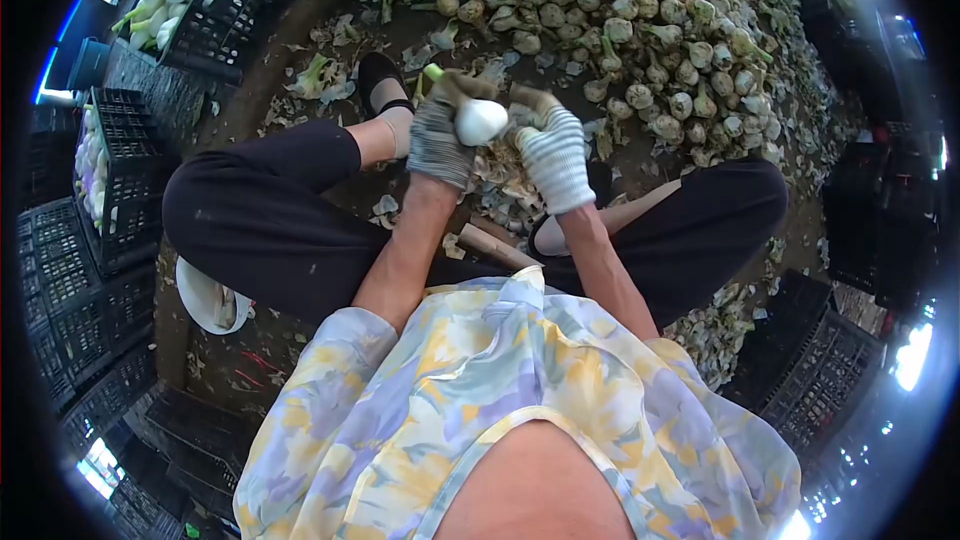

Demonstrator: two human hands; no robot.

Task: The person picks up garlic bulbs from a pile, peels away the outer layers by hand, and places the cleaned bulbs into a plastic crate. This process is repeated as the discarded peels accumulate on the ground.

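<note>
Left hand is grasping a white garlic bulb. Right hand is hovering beside the bulb, half-curled; cannot tell if gripping.

The white bulb I have in the gloved fingers of my left hand is round, smooth and glossy, its pale skin looking clean. It lies tilted, the rounded body toward my right hand and the neck slanting away up and to the left. My grip hides part of that neck; beyond it pokes a short, light-green stem end. The bulb sits just beside my right fingers; whether they touch it, I cannot tell.
</note>
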